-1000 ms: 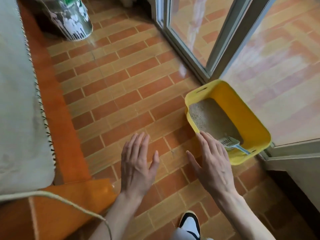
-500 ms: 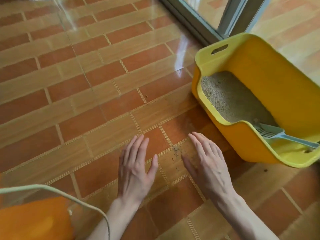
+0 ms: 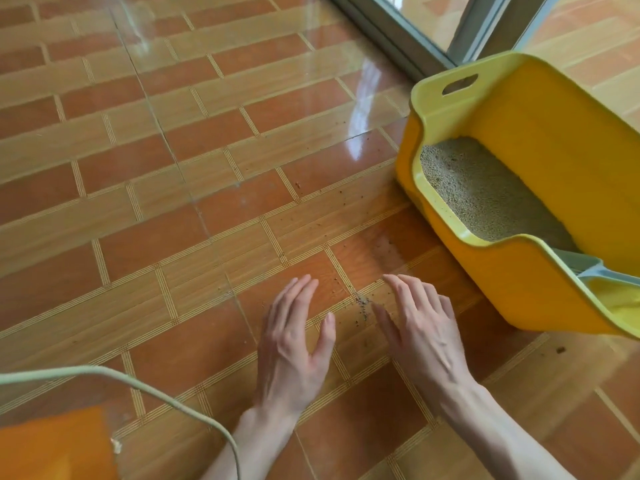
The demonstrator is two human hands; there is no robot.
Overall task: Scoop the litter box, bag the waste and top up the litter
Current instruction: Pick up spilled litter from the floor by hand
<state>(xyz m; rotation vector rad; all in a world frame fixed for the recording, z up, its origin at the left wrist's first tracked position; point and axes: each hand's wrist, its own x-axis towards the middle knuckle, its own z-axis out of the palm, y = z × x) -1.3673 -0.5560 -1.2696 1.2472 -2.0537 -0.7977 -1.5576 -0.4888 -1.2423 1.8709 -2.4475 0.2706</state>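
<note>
A yellow litter box [image 3: 512, 275] stands on the tiled floor at the right, holding pale grey-beige litter [image 3: 481, 192]. A light blue scoop [image 3: 588, 270] rests inside at the box's near end, its handle running off toward the right edge. My left hand [image 3: 294, 344] and my right hand [image 3: 420, 332] hover palm-down over the floor in front of the box, fingers spread, holding nothing. The right hand is a short way left of the box's near corner and does not touch it.
Loose litter grains [image 3: 362, 304] are scattered on the orange tiles between my hands and further out. A sliding glass door frame [image 3: 408, 39] runs behind the box. A pale cord [image 3: 156, 386] curves across the lower left, above an orange surface [image 3: 52, 445].
The view has dropped lower and moved closer to the floor and box. Both hands stay open above the tiles, now lower and left of the box.
</note>
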